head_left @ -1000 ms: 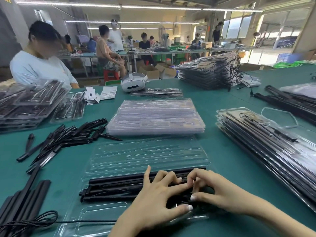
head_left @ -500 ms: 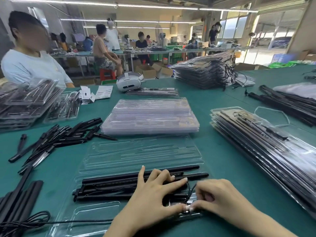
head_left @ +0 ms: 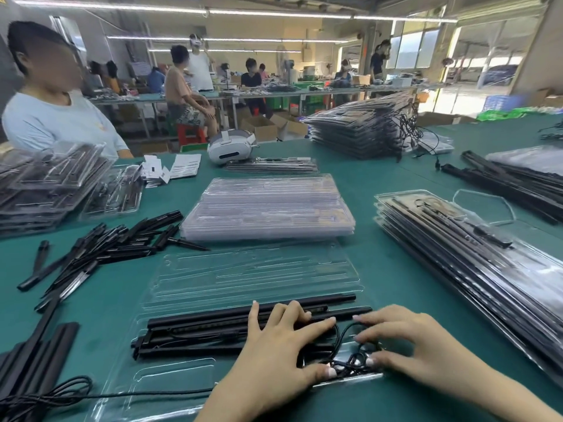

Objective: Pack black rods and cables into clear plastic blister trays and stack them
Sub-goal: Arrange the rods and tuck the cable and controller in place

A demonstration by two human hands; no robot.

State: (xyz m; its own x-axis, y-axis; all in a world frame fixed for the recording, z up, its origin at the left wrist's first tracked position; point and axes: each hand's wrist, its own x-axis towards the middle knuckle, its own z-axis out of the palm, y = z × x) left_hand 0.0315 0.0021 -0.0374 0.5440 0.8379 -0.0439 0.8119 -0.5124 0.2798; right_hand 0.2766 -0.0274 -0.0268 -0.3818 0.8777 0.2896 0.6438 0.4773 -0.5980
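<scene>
An open clear blister tray [head_left: 243,275] lies in front of me on the green table. Several black rods [head_left: 207,325] sit in its near half. My left hand [head_left: 274,354] rests flat on the rods, fingers spread, thumb pressing a coiled black cable [head_left: 350,362] at the tray's right end. My right hand [head_left: 420,351] arches over the same cable, its fingertips and thumb pressing the loops down into the tray pocket. Part of the cable is hidden under both hands.
A stack of empty clear trays [head_left: 268,205] lies just beyond. Filled trays [head_left: 457,254] are piled at the right, loose black sticks [head_left: 100,248] at the left, long rods [head_left: 33,360] and a cable [head_left: 45,394] at the lower left. A person [head_left: 51,117] sits across the table.
My right hand has uncurled and spread its fingers over the cable. My left hand stays on the rods, thumb still at the cable.
</scene>
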